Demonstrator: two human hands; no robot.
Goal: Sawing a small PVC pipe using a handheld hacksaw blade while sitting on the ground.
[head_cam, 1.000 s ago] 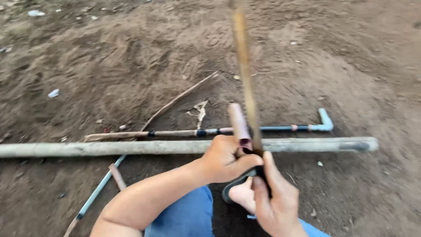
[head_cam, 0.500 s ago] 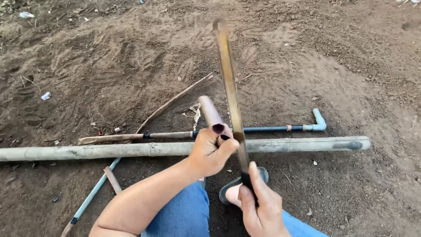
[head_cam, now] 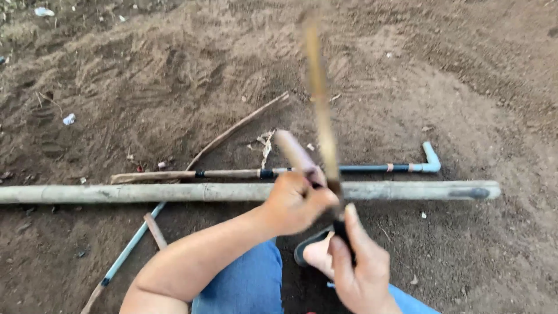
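My left hand is closed around a short pinkish-brown round stick that points up and to the left. Just below it, my right hand grips the dark handle of a long thin tan strip or blade. The strip rises toward the camera, blurred, and crosses just right of the short stick. The two meet near my left thumb. Under my hands lies a long pale bamboo pole, flat on the soil.
Behind the pole lies a thin blue pipe with an elbow end, joined to a brown stick. Another blue pipe and a thin twig rest on the trampled brown earth. My sandalled foot and blue-jeaned knee sit below.
The short stick has tilted further left, and my left hand has shifted slightly left with it. The long strip's top has swung left. The right hand keeps its grip.
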